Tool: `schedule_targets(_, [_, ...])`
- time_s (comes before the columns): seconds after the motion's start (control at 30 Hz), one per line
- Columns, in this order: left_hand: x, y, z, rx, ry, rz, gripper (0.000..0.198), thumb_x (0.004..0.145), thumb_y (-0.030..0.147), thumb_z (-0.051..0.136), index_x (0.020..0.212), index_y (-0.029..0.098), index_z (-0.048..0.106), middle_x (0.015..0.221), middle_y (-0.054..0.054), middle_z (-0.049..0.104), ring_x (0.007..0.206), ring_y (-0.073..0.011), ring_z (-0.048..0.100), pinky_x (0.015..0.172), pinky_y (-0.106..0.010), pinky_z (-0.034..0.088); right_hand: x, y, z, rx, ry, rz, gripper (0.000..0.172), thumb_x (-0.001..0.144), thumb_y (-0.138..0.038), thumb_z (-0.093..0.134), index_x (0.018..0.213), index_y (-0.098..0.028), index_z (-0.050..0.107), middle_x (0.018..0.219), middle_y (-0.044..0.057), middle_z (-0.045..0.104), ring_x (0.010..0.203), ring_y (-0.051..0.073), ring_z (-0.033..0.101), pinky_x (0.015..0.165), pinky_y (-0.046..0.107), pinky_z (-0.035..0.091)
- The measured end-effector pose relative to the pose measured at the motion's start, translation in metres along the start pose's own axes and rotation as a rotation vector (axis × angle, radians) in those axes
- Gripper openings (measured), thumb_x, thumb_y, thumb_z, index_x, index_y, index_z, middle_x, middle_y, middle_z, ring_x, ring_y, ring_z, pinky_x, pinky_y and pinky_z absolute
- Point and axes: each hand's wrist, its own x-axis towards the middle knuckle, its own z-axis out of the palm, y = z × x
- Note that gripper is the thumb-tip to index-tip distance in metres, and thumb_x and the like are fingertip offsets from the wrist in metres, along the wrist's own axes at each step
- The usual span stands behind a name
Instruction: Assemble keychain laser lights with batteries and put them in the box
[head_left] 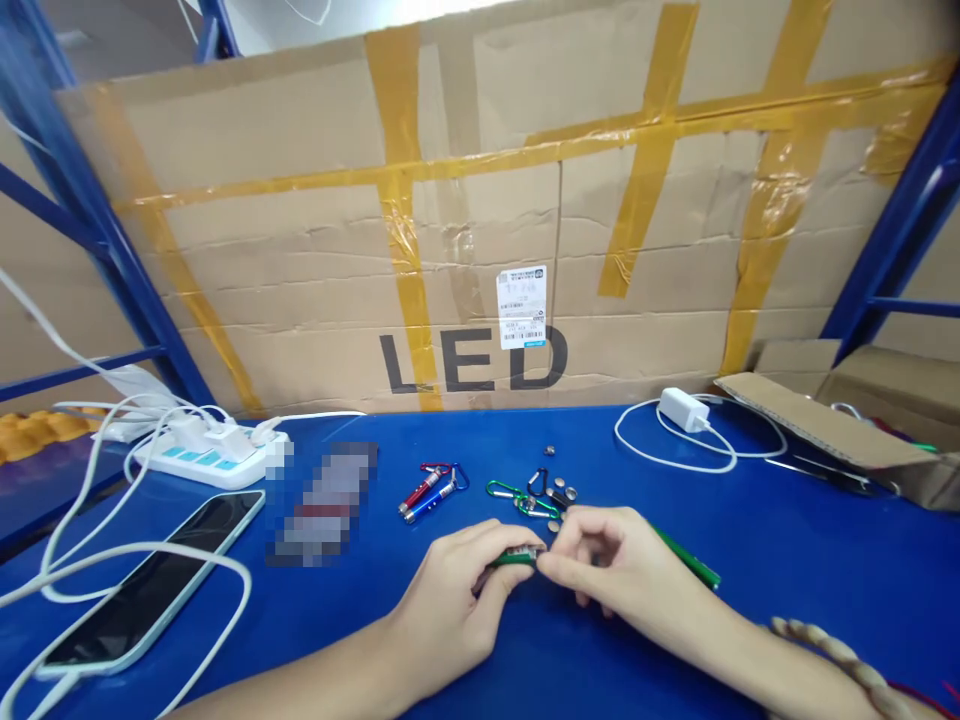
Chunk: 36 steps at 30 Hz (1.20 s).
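Two bare hands meet over one blue table. The person's left hand [469, 590] has its fingers and thumb wrapped around one small green flashlight [517, 556], gripping it firmly. The right hand [600, 560] holds its thumb and forefinger in a narrow pinch at the flashlight's silver end; whether they grip that end or some small part cannot be told.

The held flashlight is above the near middle of the table. Its long axis runs roughly left to right, close to level, and the silver end points right, toward the right fingertips.

Beyond the hands lie two more flashlights, one red [420, 492] and one blue [430, 503], side by side on a slant, each with a clip. To their right are two green clips, one black clip [537, 482] and at least four small round silver pieces [571, 493]. One long green piece [686, 556] lies partly hidden behind the right hand.

One phone [150, 585] and one power strip [214, 458] are at the left; one white charger [683, 409] is at the right.
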Motion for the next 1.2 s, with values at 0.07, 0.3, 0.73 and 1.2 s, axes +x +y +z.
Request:
schedule_targets(0.07, [0.001,0.000,0.000,0.005,-0.005,-0.055,0.021,0.088,0.010,0.046,0.097,0.017,0.064,0.078,-0.003,0.065,0.063,-0.0140,0.058,0.058,-0.021,0.045,0.001,0.004,-0.005,-0.199,0.129,-0.285,0.027,0.071,-0.041,0.073,0.077,-0.016,0.065,0.065,0.001,0.059,0.051,0.007,0.052,0.044,0.016,0.042])
schedule_targets(0.3, [-0.001,0.000,0.000,-0.022,-0.123,-0.100,0.019,0.091,0.012,0.045,0.089,0.019,0.063,0.079,0.000,0.064,0.069,-0.0128,0.058,0.065,-0.018,0.042,0.004,0.010,-0.015,-0.438,0.129,-0.837,0.015,0.086,-0.030,0.060,0.080,-0.020,0.070,0.078,0.003,0.064,0.063,0.009,0.060,0.055,0.017,0.047])
schedule_targets(0.73, [-0.008,0.002,0.001,0.069,-0.279,0.048,0.021,0.090,0.011,0.040,0.086,0.016,0.060,0.076,-0.004,0.065,0.066,-0.0153,0.061,0.064,-0.019,0.045,-0.007,0.008,-0.002,-0.262,-0.077,-0.410,0.027,0.079,-0.033,0.068,0.059,-0.016,0.060,0.064,0.001,0.061,0.060,0.010,0.055,0.056,0.021,0.041])
schedule_targets(1.2, [-0.010,-0.003,0.005,0.185,-0.120,0.181,0.026,0.093,0.014,0.038,0.101,0.011,0.063,0.072,-0.008,0.068,0.060,-0.0193,0.063,0.055,-0.026,0.047,-0.006,-0.003,0.013,0.132,-0.139,0.322,0.046,0.059,-0.056,0.072,0.060,-0.016,0.050,0.049,-0.003,0.059,0.030,0.002,0.034,0.029,0.016,0.029])
